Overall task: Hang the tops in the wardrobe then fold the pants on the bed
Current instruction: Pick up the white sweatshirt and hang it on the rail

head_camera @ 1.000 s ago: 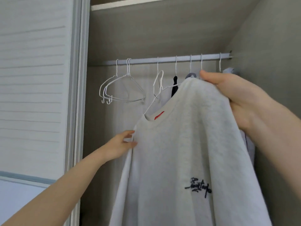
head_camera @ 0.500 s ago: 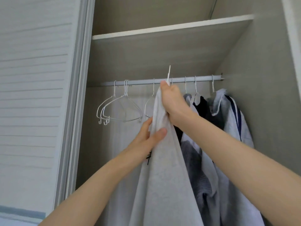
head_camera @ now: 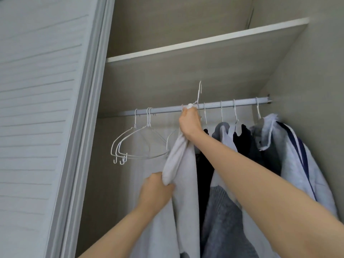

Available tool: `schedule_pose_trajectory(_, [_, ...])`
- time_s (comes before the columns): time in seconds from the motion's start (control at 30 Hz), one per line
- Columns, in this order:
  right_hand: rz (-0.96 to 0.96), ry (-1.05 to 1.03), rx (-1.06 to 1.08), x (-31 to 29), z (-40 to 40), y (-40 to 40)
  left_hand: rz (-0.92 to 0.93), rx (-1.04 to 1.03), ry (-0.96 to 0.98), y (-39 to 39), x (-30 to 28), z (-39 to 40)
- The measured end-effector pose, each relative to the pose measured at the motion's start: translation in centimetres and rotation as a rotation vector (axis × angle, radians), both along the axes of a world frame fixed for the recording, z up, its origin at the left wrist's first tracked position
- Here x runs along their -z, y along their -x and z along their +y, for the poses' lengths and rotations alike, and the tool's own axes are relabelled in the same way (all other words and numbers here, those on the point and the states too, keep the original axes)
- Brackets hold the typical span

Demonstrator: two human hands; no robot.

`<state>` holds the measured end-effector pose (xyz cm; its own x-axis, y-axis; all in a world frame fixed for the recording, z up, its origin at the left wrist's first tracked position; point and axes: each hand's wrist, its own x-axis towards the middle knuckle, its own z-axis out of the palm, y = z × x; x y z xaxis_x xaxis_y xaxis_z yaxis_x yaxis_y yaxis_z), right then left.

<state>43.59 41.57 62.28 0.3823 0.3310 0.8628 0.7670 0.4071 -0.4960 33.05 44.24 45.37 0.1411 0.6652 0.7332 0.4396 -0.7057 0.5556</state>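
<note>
R hand [head_camera: 189, 121]: up at the rail [head_camera: 232, 104], fingers curled tight round the hanger [head_camera: 199, 94] neck + top [head_camera: 183, 164] collar; hook sticks up above the fingers, not on the rail.
L hand [head_camera: 157, 190]: lower, fingers bunched, gripping a fold of the top's edge.
Top: light grey, hangs from R fingers down past L fingers, inside the wardrobe [head_camera: 186, 75].
Left of fingers: empty hangers [head_camera: 137, 144] on rail.
Right of fingers: hung clothes [head_camera: 270, 146], close-packed, dark + grey.
Pants: not in view.

pale grey top [head_camera: 183, 164], hanger hook [head_camera: 199, 92] above rail [head_camera: 232, 104]
</note>
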Motion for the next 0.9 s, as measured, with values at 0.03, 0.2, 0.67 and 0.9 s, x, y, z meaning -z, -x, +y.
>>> schedule_pose_trajectory(0.03, [-0.003,0.023,0.034,-0.1,0.7,-0.7,-0.007,0.038,0.024,-0.3,0.1,0.7])
schedule_pose_trajectory(0.2, [-0.068,0.166,0.193,1.0,3.4,-3.5,-0.036,0.146,0.118,-1.6,1.5,3.9])
schedule_pose_trajectory(0.67, [-0.282,0.365,0.562,4.2,1.7,-3.3,0.184,0.063,-0.055,0.9,5.9,3.5])
schedule_pose_trajectory(0.9, [-0.639,0.227,0.659,11.5,-1.7,-1.6,0.304,0.084,-0.007,3.1,10.9,1.0])
